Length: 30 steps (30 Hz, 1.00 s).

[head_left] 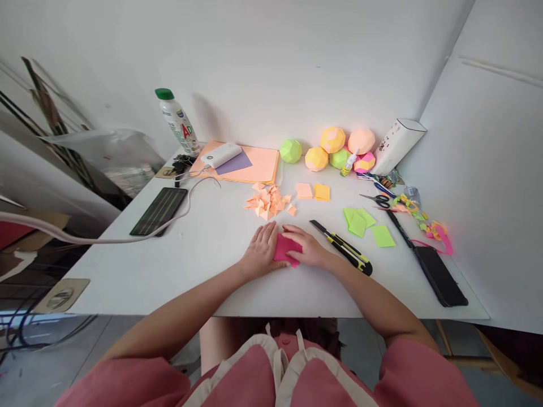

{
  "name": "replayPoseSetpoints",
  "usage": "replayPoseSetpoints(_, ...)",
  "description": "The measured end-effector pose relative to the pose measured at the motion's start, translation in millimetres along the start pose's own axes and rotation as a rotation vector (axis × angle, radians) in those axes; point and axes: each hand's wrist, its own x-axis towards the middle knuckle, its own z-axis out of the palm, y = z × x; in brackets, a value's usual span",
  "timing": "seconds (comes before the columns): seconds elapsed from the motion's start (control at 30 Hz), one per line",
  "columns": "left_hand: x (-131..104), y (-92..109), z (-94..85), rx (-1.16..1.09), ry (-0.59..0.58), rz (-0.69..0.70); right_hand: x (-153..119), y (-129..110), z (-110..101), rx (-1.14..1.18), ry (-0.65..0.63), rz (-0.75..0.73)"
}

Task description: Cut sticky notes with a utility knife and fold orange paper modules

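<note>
On the white table in front of me, a bright pink paper square lies between my two hands. My left hand rests along its left edge, fingers long and close together, thumb at the near edge. Curved over the right side is my right hand, its fingertips and thumb on the paper. The hands partly hide the sheet, so I cannot tell whether it is folded. Just right of my right hand lies a black and yellow utility knife with its blade out. Beyond my hands is a heap of folded peach paper pieces.
Green paper squares lie to the right, near scissors and a black case. Small peach and orange stacks sit farther back. Paper balls line the wall. A phone and cable are left.
</note>
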Motion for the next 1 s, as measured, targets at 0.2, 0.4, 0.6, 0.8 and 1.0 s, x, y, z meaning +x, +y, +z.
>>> replayPoseSetpoints(0.2,0,0,2.0,0.035,0.033,0.040,4,-10,4,-0.176,0.047,0.062)
replayPoseSetpoints(0.4,1,-1,-0.7,0.006,-0.025,0.033,9,-24,3,-0.104,0.013,0.085)
replayPoseSetpoints(0.6,1,0,-1.9,-0.036,-0.049,0.018,6,-27,-6,0.154,0.002,0.113)
replayPoseSetpoints(0.8,5,2,-6.7,-0.164,-0.007,0.066,4,-26,-5,0.162,0.135,0.007)
replayPoseSetpoints(1.0,8,6,-14.7,-0.348,0.049,0.050,1,-28,-4,0.034,0.242,-0.119)
